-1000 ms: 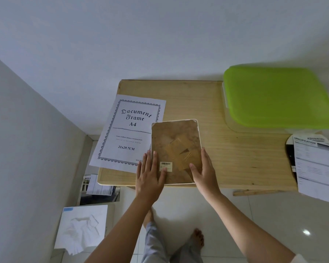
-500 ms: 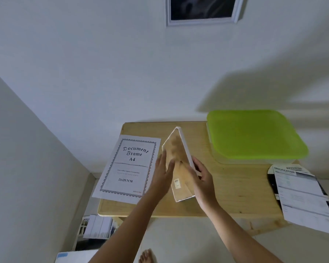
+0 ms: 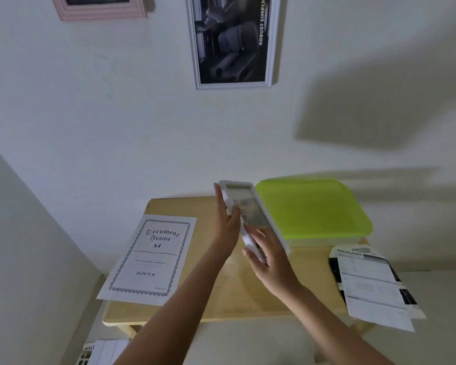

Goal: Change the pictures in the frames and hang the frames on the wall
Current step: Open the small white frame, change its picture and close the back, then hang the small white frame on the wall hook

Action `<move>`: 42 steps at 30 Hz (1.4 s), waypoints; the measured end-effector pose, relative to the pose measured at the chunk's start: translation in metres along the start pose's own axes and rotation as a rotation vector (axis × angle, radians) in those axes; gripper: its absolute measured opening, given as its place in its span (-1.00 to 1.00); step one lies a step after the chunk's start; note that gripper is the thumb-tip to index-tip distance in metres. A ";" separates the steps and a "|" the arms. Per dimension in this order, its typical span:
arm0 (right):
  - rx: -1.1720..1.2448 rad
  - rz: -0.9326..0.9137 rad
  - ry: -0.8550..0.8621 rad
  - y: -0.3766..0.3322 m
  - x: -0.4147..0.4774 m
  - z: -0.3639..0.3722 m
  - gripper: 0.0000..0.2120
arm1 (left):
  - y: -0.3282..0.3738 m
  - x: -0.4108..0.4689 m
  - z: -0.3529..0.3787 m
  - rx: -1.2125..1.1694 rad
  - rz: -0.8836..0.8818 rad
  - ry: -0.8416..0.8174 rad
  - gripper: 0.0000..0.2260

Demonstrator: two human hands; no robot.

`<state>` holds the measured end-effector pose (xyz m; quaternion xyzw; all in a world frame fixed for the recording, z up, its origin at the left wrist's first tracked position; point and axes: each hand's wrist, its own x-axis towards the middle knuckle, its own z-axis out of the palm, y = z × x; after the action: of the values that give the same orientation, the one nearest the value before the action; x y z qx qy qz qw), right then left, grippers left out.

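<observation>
A pink frame (image 3: 99,7) hangs at the upper left of the wall, cut off by the top edge. Below it, a printed sheet reading "Document Frame A4" (image 3: 149,258) lies flat on the left part of a wooden desk (image 3: 221,306). The left hand (image 3: 225,219) presses flat against the left edge of a small white picture frame (image 3: 250,214), held tilted in the air above the desk, glass side facing up. The right hand (image 3: 267,255) has its grip around the frame's lower end; motion blur hides how tightly the fingers wrap. Higher up, a white-framed dark poster (image 3: 233,40) hangs on the wall. A lime green lid (image 3: 313,209) covers a box further right, and spec sheets (image 3: 371,285) overhang the desk's right edge.
</observation>
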<state>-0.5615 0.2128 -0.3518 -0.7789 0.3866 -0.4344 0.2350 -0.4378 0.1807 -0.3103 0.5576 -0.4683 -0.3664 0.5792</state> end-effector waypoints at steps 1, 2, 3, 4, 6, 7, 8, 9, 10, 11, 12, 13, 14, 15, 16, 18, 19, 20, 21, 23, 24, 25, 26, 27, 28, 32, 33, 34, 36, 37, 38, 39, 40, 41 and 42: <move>0.004 0.005 -0.025 0.001 -0.002 -0.002 -0.57 | 0.003 -0.002 0.003 0.010 0.000 0.022 -0.41; 0.014 0.018 -0.037 0.001 -0.004 -0.003 -0.58 | 0.005 -0.003 0.005 0.001 -0.008 0.035 -0.43; 0.028 0.036 -0.037 0.000 -0.006 -0.005 -0.60 | 0.007 -0.003 0.006 -0.024 -0.025 0.039 -0.44; 0.045 0.052 -0.031 -0.002 -0.006 -0.006 -0.62 | 0.007 -0.002 0.005 -0.048 -0.043 0.052 -0.43; 0.086 0.089 -0.041 -0.001 -0.005 -0.008 -0.65 | 0.003 0.003 0.001 -0.061 -0.074 0.088 -0.42; 0.114 0.112 -0.065 0.001 -0.004 -0.010 -0.66 | 0.000 0.007 -0.003 -0.065 -0.085 0.103 -0.43; 0.133 0.133 -0.096 0.004 -0.001 -0.012 -0.66 | -0.002 0.012 -0.008 -0.068 -0.094 0.118 -0.44; 0.138 0.144 -0.109 0.008 0.004 -0.015 -0.66 | -0.005 0.018 -0.015 -0.076 -0.098 0.130 -0.47; 0.128 0.149 -0.090 0.013 0.010 -0.018 -0.67 | -0.006 0.023 -0.022 -0.087 -0.103 0.137 -0.50; 0.109 0.155 -0.044 0.019 0.018 -0.021 -0.69 | -0.007 0.030 -0.028 -0.105 -0.109 0.131 -0.53; 0.075 0.162 0.020 0.025 0.028 -0.024 -0.70 | -0.006 0.037 -0.034 -0.134 -0.116 0.108 -0.56; 0.028 0.180 0.092 0.031 0.039 -0.027 -0.71 | -0.006 0.044 -0.038 -0.152 -0.121 0.084 -0.59; -0.017 0.214 0.154 0.036 0.050 -0.030 -0.70 | -0.005 0.051 -0.042 -0.148 -0.119 0.061 -0.62; -0.047 0.261 0.197 0.040 0.061 -0.031 -0.68 | -0.006 0.058 -0.044 -0.132 -0.107 0.045 -0.64; -0.051 0.317 0.213 0.044 0.072 -0.032 -0.66 | -0.006 0.066 -0.044 -0.116 -0.092 0.031 -0.66; 0.046 0.427 0.191 0.048 0.091 -0.031 -0.61 | -0.002 0.081 -0.044 -0.109 -0.080 -0.001 -0.66; 0.124 0.476 0.177 0.048 0.100 -0.031 -0.60 | -0.001 0.090 -0.043 -0.122 -0.085 -0.019 -0.66; 0.202 0.518 0.174 0.049 0.108 -0.031 -0.59 | 0.000 0.100 -0.041 -0.145 -0.089 -0.044 -0.66; 0.271 0.555 0.190 0.050 0.116 -0.031 -0.58 | 0.002 0.108 -0.038 -0.162 -0.099 -0.062 -0.65; 0.376 0.595 0.275 0.053 0.130 -0.035 -0.58 | 0.010 0.121 -0.031 -0.162 -0.076 -0.099 -0.64; 0.408 0.600 0.325 0.054 0.136 -0.039 -0.59 | 0.015 0.128 -0.026 -0.143 -0.035 -0.122 -0.64; 0.422 0.591 0.373 0.056 0.142 -0.044 -0.59 | 0.019 0.134 -0.020 -0.118 0.009 -0.150 -0.64; 0.429 0.570 0.419 0.057 0.146 -0.050 -0.59 | 0.023 0.139 -0.012 -0.104 0.053 -0.171 -0.63; 0.438 0.542 0.466 0.059 0.150 -0.058 -0.59 | 0.027 0.144 -0.004 -0.091 0.092 -0.177 -0.63; 0.452 0.516 0.503 0.059 0.156 -0.069 -0.60 | 0.030 0.150 0.005 -0.086 0.123 -0.188 -0.62; 0.475 0.395 0.593 0.063 0.186 -0.121 -0.63 | 0.058 0.163 0.049 -0.074 0.206 -0.293 -0.55; 0.486 0.373 0.614 0.066 0.197 -0.136 -0.62 | 0.068 0.166 0.063 -0.072 0.219 -0.306 -0.54; 0.492 0.357 0.624 0.068 0.209 -0.150 -0.62 | 0.080 0.170 0.076 -0.072 0.231 -0.302 -0.53; 0.469 0.317 0.616 0.071 0.235 -0.181 -0.62 | 0.102 0.184 0.102 -0.071 0.298 -0.250 -0.53; 0.447 0.290 0.600 0.072 0.249 -0.197 -0.61 | 0.114 0.195 0.115 -0.071 0.322 -0.211 -0.54; 0.416 0.264 0.579 0.072 0.262 -0.213 -0.61 | 0.125 0.205 0.126 -0.069 0.347 -0.178 -0.55; 0.379 0.232 0.557 0.072 0.277 -0.231 -0.61 | 0.140 0.214 0.138 -0.080 0.368 -0.163 -0.57; 0.350 0.203 0.537 0.069 0.290 -0.245 -0.60 | 0.152 0.223 0.148 -0.098 0.384 -0.156 -0.58; 0.335 0.171 0.525 0.066 0.304 -0.260 -0.59 | 0.166 0.231 0.157 -0.107 0.409 -0.151 -0.59; 0.319 0.126 0.516 0.062 0.318 -0.277 -0.58 | 0.182 0.239 0.168 -0.104 0.459 -0.136 -0.60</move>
<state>-0.7205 -0.0885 -0.0960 -0.5709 0.4078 -0.6575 0.2747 -0.5453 -0.0764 -0.1081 0.3800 -0.6011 -0.2856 0.6424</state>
